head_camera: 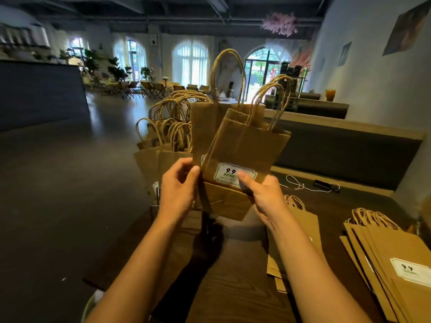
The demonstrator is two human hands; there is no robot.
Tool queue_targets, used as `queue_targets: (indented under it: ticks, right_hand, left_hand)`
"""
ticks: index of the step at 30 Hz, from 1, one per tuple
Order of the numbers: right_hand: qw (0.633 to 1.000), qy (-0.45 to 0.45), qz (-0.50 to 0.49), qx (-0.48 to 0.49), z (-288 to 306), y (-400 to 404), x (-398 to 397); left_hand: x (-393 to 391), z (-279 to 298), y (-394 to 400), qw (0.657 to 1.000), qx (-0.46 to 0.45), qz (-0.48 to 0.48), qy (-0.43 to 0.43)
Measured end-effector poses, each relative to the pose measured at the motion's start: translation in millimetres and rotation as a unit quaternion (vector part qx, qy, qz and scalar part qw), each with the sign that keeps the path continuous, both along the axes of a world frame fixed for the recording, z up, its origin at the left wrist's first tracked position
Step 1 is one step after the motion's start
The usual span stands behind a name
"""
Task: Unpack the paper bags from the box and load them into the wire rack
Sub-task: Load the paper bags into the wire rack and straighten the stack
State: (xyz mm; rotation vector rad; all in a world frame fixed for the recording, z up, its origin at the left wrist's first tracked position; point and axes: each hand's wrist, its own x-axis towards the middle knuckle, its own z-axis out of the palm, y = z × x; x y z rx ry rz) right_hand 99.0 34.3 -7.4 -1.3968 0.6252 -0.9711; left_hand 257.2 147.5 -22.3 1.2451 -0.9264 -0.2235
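Dim café hall, arched windows at back; dark wood counter [233, 287] below the grip. Beyond and left of the grip: a big batch of brown paper bags [163, 145] standing upright, handles up, apparently already in the wire rack [158, 194], of which only a thin edge shows. Right of the grip, low on the counter: flat stack of bags [396, 259] still waiting, plus a smaller pile [300, 220] just behind the right wrist. No box in view.

Grip: left hand [178, 185] pinches the left edge of two held bags [235, 145]; right hand [263, 192] holds them, thumb on the price label [233, 174]. Bags upright, fanned apart.

Judgement: roughly past halfway; the held pair and both stacks remain to load.
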Motion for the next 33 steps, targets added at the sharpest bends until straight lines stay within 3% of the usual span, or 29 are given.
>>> queue_targets:
  ticks: [4,8,11,14,17,21,28,33]
  right_hand:
    - [0.998,-0.041,-0.033,-0.024,4.1,-1.2,32.4]
    - [0.991,-0.133,-0.015,0.021,10.8,-9.6,52.1]
    - [0.983,-0.178,0.002,0.046,11.4,-15.7,66.2]
    - [0.978,-0.195,0.007,0.066,10.8,-18.4,76.5]
    - [0.975,-0.2,0.034,0.085,7.4,-21.0,81.3]
    - [0.977,-0.193,0.038,0.083,-0.8,-26.1,83.8]
    - [0.977,-0.188,0.058,0.086,-1.1,-33.0,94.4]
    - [0.98,-0.177,0.054,0.08,-6.7,-36.4,106.9]
  left_hand:
    - [26.9,-18.9,21.5,0.985,-0.016,0.164,-0.049]
    - [32.6,-68.8,43.9,0.963,-0.037,0.195,-0.18]
    - [37.0,-114.7,48.4,0.94,0.03,0.185,-0.285]
    - [39.2,-144.6,42.1,0.909,0.168,0.151,-0.349]
    - [36.9,-153.6,27.4,0.876,0.296,0.134,-0.356]
    - [29.7,-151.2,11.9,0.85,0.371,0.138,-0.349]
    - [26.9,-163.2,-2.8,0.817,0.445,0.115,-0.348]
    - [28.6,-167.4,-3.1,0.813,0.451,0.102,-0.354]
